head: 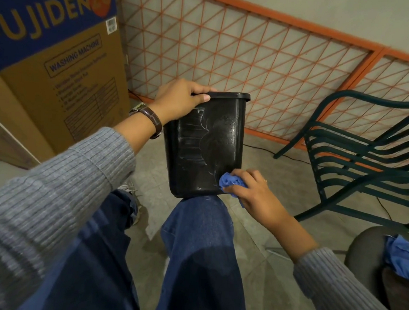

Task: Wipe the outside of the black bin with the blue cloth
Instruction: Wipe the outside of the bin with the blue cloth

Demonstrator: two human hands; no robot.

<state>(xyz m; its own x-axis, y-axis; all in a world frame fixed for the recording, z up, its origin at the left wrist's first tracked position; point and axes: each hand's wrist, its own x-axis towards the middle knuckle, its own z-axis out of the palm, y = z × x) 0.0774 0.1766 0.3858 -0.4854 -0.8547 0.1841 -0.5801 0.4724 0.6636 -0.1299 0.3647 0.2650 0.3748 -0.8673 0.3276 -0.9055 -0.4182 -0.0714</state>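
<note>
Black bin (204, 143) is off the floor, its base propped on the person's right knee (200, 214), broad side turned toward the camera and mouth pointing up and away. Judged reason: the knee carries the weight and brings the wall within reach. Left hand (178, 100) grips the rim at the upper left corner, fingers curled over the lip, thumb lying on the outer face; it appears to steady the bin against the push of wiping. Right hand (256, 191) is closed round the blue cloth (231, 181), which is bunched into a wad and pressed to the lower right corner of the facing wall, just above the knee. That wall shows pale streaks on its left part and a wet sheen on its right, so wiping looks under way, not finished; the other sides cannot be seen. A wristwatch (150, 118) sits on the left wrist. Nearby: a cardboard box (48, 61) at left, a green chair (366, 152) at right, an orange grid panel (229, 48) against the wall behind.
</note>
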